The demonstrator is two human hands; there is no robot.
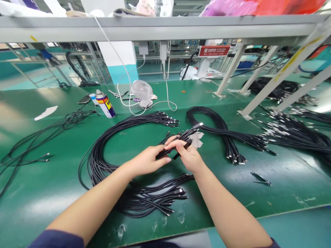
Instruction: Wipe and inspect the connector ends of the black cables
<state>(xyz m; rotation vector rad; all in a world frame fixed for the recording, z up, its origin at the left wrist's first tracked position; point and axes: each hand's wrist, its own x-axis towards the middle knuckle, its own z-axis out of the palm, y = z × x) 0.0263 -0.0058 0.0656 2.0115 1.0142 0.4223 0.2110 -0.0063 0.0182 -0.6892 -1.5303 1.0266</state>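
A small bunch of black cables point(190, 133) with metal plug ends is held over the middle of the bench. My left hand point(150, 160) is closed around its lower left part. Fingers of my right hand point(190, 157) are wrapped on the same bunch, nearer the plugs, and a short black strip sticks out under them. Just behind my right hand is a crumpled white piece point(197, 140). A large curved bundle of black cables point(99, 148) lies left of my hands. Its lower plug ends point(165, 199) spread below my wrists.
A looped cable bundle point(207, 115) and a big cable pile point(292, 134) lie to the right, with tweezers point(261, 178) in front. Behind are a spray can point(105, 104) and a small white fan point(142, 92). Slanted posts point(274, 88) support an overhead shelf point(165, 29). Loose cables point(59, 124) lie left.
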